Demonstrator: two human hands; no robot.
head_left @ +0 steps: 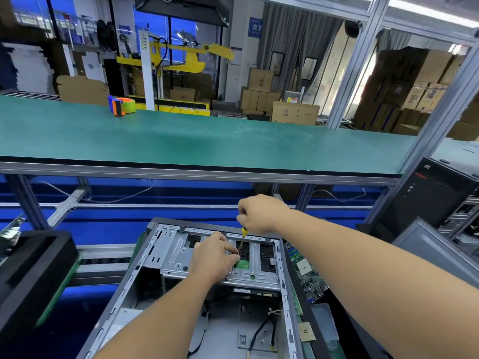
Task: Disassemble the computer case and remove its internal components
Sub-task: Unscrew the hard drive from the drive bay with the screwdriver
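right hand (pixel 255 215) fisted on upright screwdriver (pixel 242 239), left hand (pixel 212 257) steadying its tip.

The computer case (pixel 155 257) I worked in was bare sheet metal, grey with a dull sheen, and its drive cage (pixel 178 255) was the same stamped, matt steel. The screwdriver (pixel 243 235) had a glossy yellow plastic handle and a thin dark metal shaft. Beyond it, the bench (pixel 207 141) wore a matt green mat, faintly scuffed, edged in brushed aluminium. The boxes (pixel 295 112) behind looked like plain brown cardboard.
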